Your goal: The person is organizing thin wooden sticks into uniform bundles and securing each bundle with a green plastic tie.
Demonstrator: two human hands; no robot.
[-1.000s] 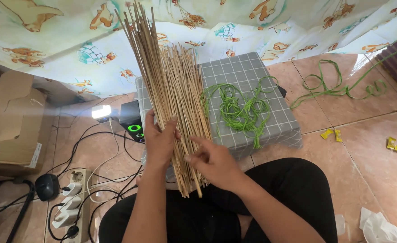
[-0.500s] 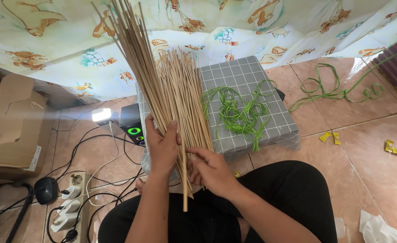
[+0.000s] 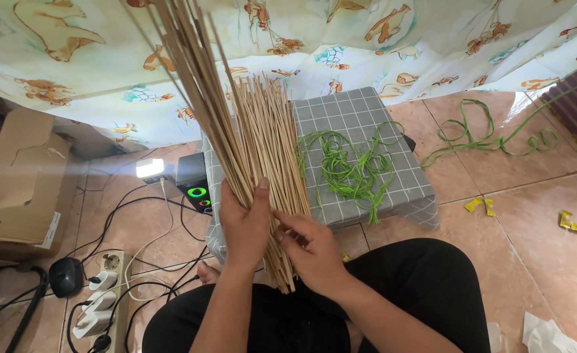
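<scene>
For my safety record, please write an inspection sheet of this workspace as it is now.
Surface: tiled floor; grey checked cushion.
Job's things: bundle of thin sticks, held steeply tilted; green strips lying on the cushion.
Clutter: yellow wrappers; white tissue; more green strip on the floor.
Grippers: left hand wraps the bundle; right hand, fingers among the lower sticks.
Cables: power strip with plugs, tangled leads.
Surroundings: printed cloth; cardboard box.

sticks in front of me over the cushion, string on it, power strip down left
</scene>
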